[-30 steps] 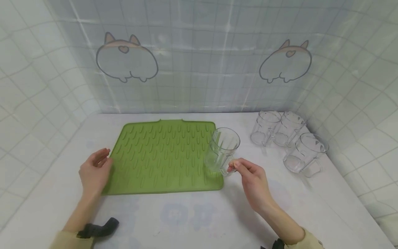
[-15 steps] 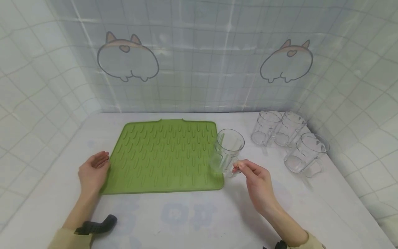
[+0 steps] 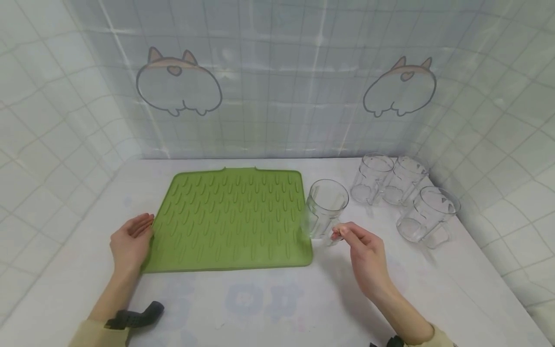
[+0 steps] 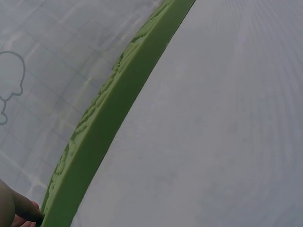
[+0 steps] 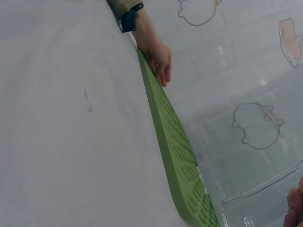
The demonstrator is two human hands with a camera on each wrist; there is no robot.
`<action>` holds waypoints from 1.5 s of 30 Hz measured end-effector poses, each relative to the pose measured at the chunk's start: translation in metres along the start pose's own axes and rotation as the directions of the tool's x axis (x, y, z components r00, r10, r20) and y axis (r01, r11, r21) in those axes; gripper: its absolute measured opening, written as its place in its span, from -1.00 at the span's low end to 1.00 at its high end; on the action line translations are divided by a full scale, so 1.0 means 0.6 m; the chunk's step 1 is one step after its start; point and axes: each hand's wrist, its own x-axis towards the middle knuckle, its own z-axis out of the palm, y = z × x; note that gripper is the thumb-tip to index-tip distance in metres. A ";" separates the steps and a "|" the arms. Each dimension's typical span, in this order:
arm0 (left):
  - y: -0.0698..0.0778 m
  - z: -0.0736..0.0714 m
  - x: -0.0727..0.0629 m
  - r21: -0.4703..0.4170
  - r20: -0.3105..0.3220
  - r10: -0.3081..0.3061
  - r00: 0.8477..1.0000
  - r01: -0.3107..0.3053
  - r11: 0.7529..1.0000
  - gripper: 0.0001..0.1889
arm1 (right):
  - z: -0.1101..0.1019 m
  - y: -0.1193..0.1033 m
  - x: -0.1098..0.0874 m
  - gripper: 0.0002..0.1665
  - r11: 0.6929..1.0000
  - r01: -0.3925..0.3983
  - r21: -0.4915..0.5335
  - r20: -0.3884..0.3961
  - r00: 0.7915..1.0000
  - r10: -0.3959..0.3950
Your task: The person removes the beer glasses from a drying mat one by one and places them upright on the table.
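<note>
My right hand (image 3: pixel 366 255) pinches the handle of a clear glass mug (image 3: pixel 326 205) at the right edge of a green ridged silicone mat (image 3: pixel 230 221). The mug is upright, its base overlapping the mat's edge from above; whether it touches the surface I cannot tell. In the right wrist view, part of the mug (image 5: pixel 236 208) shows at the lower right, beside the mat (image 5: pixel 173 146). My left hand (image 3: pixel 131 243) lies along the mat's left edge with its fingers fairly straight, holding nothing. Fingers (image 4: pixel 21 210) also show at the mat's edge in the left wrist view.
Three more glass mugs stand at the right: one mug (image 3: pixel 374 176) at the back, another (image 3: pixel 403 180) close beside it, and a third mug (image 3: pixel 427 214) nearer. A white table covering (image 3: pixel 260 308) lies beneath. Tile-patterned walls (image 3: pixel 286 86) enclose the back and sides.
My right hand has moved rightward with the glass mug, from over the mat to its right edge. The left hand has stayed almost still, its fingers a little straighter. The other mugs have not moved.
</note>
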 end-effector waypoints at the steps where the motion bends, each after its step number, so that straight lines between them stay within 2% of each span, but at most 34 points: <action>1: 0.000 0.000 -0.001 0.013 0.000 0.001 1.000 -0.001 1.000 -0.50 | -0.001 0.000 0.001 -0.72 1.000 0.008 -0.001 -0.005 1.000 -0.008; 10: -0.001 0.002 -0.005 0.038 -0.006 0.006 1.000 -0.006 0.999 -0.51 | -0.011 0.004 0.013 -0.74 0.999 0.040 -0.014 -0.089 0.995 -0.041; 15: 0.001 0.002 -0.005 0.050 -0.011 -0.004 1.000 0.005 0.999 -0.52 | -0.016 0.006 0.019 -0.74 0.999 0.013 -0.039 -0.139 0.990 -0.018; 21: 0.002 0.003 -0.004 0.064 -0.016 0.015 1.000 -0.014 0.998 -0.52 | -0.021 0.006 0.023 -0.76 0.998 -0.031 -0.058 -0.199 0.980 0.019; 29: 0.002 0.004 -0.001 0.058 -0.020 0.016 1.000 -0.014 0.998 -0.51 | -0.028 0.004 0.027 -0.76 0.994 -0.065 -0.085 -0.247 0.968 0.042; 37: 0.003 0.004 -0.003 0.075 -0.021 0.014 1.000 -0.012 0.997 -0.52 | -0.036 0.006 0.032 -0.74 0.998 -0.050 -0.038 -0.299 0.953 0.037; 45: 0.001 0.003 -0.001 0.067 -0.019 0.023 1.000 -0.022 0.997 -0.53 | -0.042 0.009 0.035 -0.71 1.000 -0.005 -0.021 -0.347 0.938 -0.003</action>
